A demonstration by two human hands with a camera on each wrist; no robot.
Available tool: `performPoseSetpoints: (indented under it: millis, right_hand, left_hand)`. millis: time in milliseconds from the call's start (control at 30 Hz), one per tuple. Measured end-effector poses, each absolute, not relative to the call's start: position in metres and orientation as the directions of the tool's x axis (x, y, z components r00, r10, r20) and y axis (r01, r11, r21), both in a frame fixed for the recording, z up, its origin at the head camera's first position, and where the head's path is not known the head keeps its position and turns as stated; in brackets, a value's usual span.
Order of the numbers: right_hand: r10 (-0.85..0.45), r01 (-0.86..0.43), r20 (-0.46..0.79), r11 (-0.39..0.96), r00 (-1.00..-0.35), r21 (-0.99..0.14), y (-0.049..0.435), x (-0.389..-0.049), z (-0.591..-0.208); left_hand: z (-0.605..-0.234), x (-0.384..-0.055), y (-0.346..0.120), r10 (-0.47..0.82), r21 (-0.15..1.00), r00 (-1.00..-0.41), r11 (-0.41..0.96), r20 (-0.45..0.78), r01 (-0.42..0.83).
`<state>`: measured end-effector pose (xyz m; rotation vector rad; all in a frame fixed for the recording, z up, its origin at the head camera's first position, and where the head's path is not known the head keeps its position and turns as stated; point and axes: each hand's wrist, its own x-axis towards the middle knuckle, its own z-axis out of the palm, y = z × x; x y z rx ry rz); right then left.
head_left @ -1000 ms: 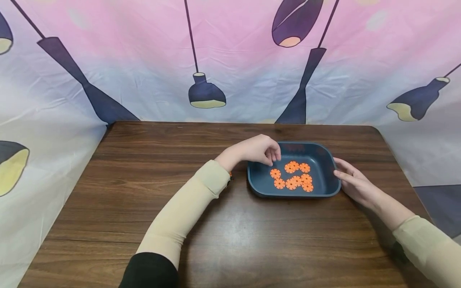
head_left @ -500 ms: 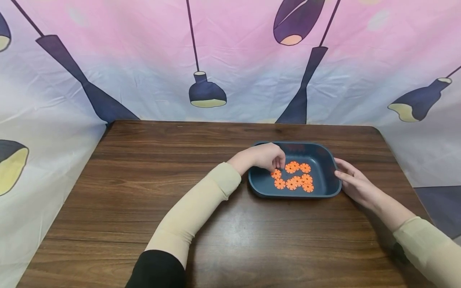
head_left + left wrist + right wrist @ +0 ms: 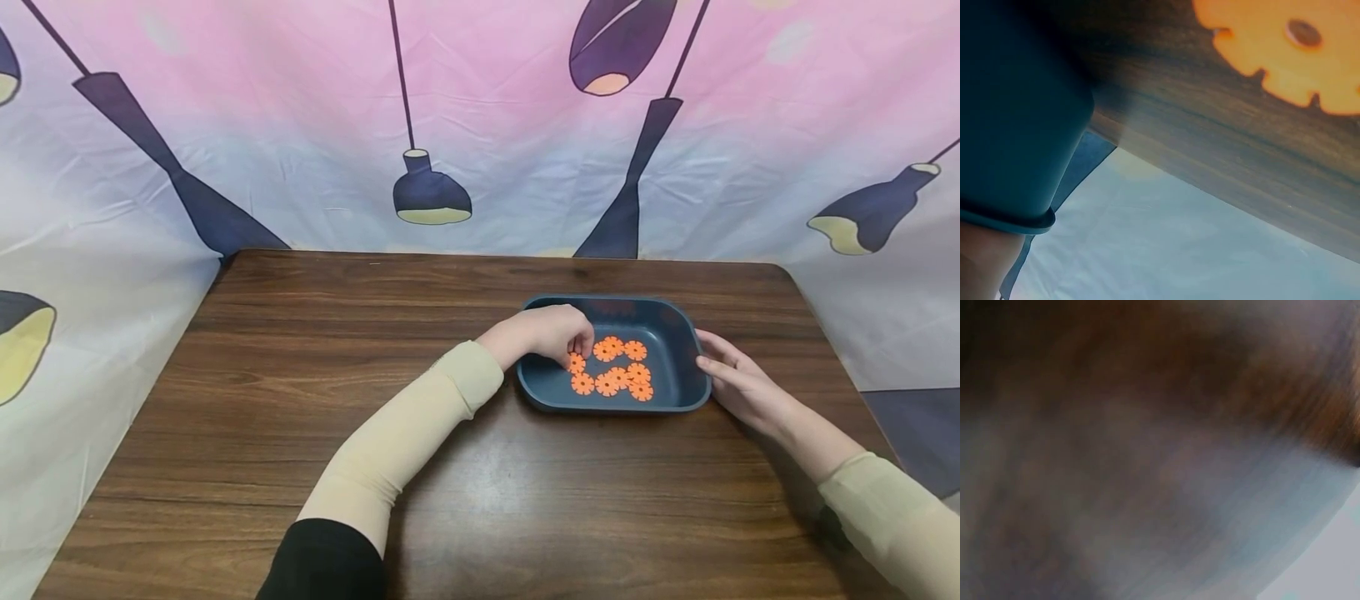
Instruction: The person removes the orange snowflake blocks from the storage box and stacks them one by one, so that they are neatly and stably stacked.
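1. From the left edge, a dark brown wood-grain bench [image 3: 247, 417] fills the lower frame, glossy near the bottom centre; creased fabric [image 3: 322, 125] in pink and pale blue, printed with dark lamps, hangs across the top.

2. Lower left of centre, a smooth cream sleeve [image 3: 397, 442] with a black upper part reaches toward the middle.

3. Right of centre, the left hand [image 3: 555, 331] dips over the near-left interior of the tray, fingers curled downward, tips at the leftmost orange disc [image 3: 576, 363]. Whether they pinch it cannot be told.

4. The tray [image 3: 611, 408] sits right of centre: dark blue-grey, smooth, a rounded rectangle with a thin rim.

5. Inside it, flat orange discs [image 3: 606, 384] with notched edges lie in a loose cluster, some overlapping. In the left wrist view, a large orange notched piece [image 3: 1260, 50] with a round centre hole fills the upper right against wood.

6. At the tray's right end, the right hand [image 3: 738, 379] is loosely open, straight fingers along the outer wall, thumb tip touching the rim.

7. A cream sleeve occupies the lower right.
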<state>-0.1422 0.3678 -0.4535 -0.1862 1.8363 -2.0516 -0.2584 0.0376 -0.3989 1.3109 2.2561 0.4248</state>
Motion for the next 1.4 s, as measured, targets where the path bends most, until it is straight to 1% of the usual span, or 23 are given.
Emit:
performPoseSetpoints:
  millis: [233,533,700,800,1033,1200,1400]
  right_hand:
    - [-0.36,0.189,-0.154,-0.062,-0.92,-0.98,0.368,-0.143,-0.454]
    - [-0.358,0.194,-0.162,-0.054,-0.919,-0.98,0.368,-0.144,-0.455]
    - [-0.348,0.195,-0.168,-0.044,-0.923,-0.98,0.368,-0.143,-0.455]
    - [-0.349,0.196,-0.169,-0.042,-0.922,-0.98,0.368,-0.143,-0.454]
    - [-0.339,0.2,-0.181,-0.022,-0.923,-0.98,0.369,-0.144,-0.453]
    - [-0.337,0.205,-0.183,-0.031,-0.923,-0.978,0.368,-0.144,-0.453]
    - [-0.335,0.206,-0.183,-0.033,-0.924,-0.978,0.368,-0.142,-0.453]
  left_hand:
    - [-0.4,-0.258,0.039,0.861,0.475,-0.434,0.509,-0.266,0.718]
    - [-0.397,-0.258,0.038,0.86,0.521,-0.439,0.507,-0.259,0.686]
    - [-0.394,-0.259,0.036,0.881,0.567,-0.423,0.464,-0.212,0.68]
    - [-0.389,-0.26,0.034,0.888,0.588,-0.424,0.442,-0.18,0.677]
    - [-0.368,-0.263,0.022,0.889,0.645,-0.445,0.405,-0.111,0.648]
    - [-0.357,-0.268,0.007,0.887,0.672,-0.456,0.38,-0.07,0.636]
    - [-0.35,-0.272,-0.014,0.87,0.715,-0.49,0.379,-0.058,0.587]
